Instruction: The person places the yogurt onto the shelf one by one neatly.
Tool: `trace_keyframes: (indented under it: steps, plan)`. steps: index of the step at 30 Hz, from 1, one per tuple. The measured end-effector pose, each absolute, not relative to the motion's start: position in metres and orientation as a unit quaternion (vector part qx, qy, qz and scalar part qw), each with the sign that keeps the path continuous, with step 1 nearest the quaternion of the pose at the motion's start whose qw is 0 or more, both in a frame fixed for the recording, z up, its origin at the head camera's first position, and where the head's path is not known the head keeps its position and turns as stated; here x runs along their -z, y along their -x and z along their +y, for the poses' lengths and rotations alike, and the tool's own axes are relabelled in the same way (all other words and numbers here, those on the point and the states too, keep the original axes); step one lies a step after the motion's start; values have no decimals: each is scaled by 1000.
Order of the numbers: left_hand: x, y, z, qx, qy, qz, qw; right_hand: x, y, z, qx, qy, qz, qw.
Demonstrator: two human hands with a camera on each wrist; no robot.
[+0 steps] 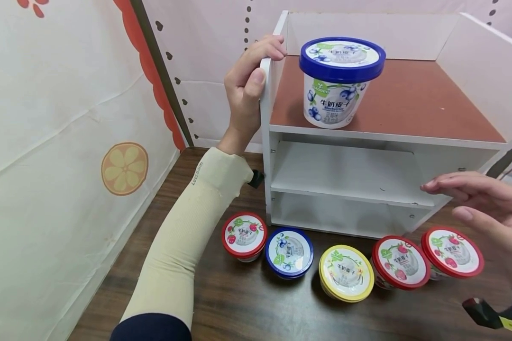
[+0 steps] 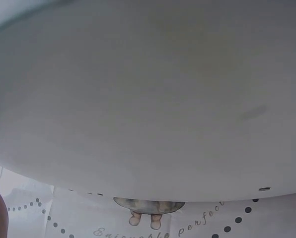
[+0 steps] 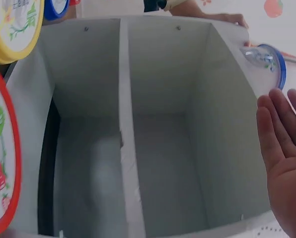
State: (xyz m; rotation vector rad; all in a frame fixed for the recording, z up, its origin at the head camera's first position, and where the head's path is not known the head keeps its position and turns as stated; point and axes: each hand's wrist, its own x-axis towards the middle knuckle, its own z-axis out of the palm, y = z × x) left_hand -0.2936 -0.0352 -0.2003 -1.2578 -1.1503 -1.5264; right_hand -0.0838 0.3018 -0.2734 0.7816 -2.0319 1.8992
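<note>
My left hand point(image 1: 248, 87) grips the upper left side panel of a small white shelf unit point(image 1: 345, 166), fingers over its edge and thumb along the front. Upright on the reddish-brown top surface point(image 1: 435, 99), just right of that hand, stands a blue-lidded blueberry tub point(image 1: 339, 90). Free of any object, my right hand point(image 1: 490, 203) hovers by the unit's right front, fingers extended and thumb apart. The right wrist view shows this open palm point(image 3: 292, 163) and the shelf's two bare compartments. A pale panel point(image 2: 148, 109) fills most of the left wrist view.
On the dark wooden table point(image 1: 222, 298), in front of the unit, stand a red-lidded tub point(image 1: 244, 235), a blue-lidded tub point(image 1: 289, 252), a yellow-lidded tub point(image 1: 346, 273) and two more red-lidded tubs point(image 1: 401, 262) at right. A printed cloth wall point(image 1: 59, 118) rises at left.
</note>
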Motion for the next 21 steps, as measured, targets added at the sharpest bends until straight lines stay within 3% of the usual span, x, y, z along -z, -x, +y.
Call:
trace_keyframes:
  steps: [10,21]
  plan:
    - [201,293,-35,608,499,-458,413,289,80,318,-580,-256,-770,80]
    - [200,293,-35,609,502,-456,411,306,90,345,-600,-349,-717,53]
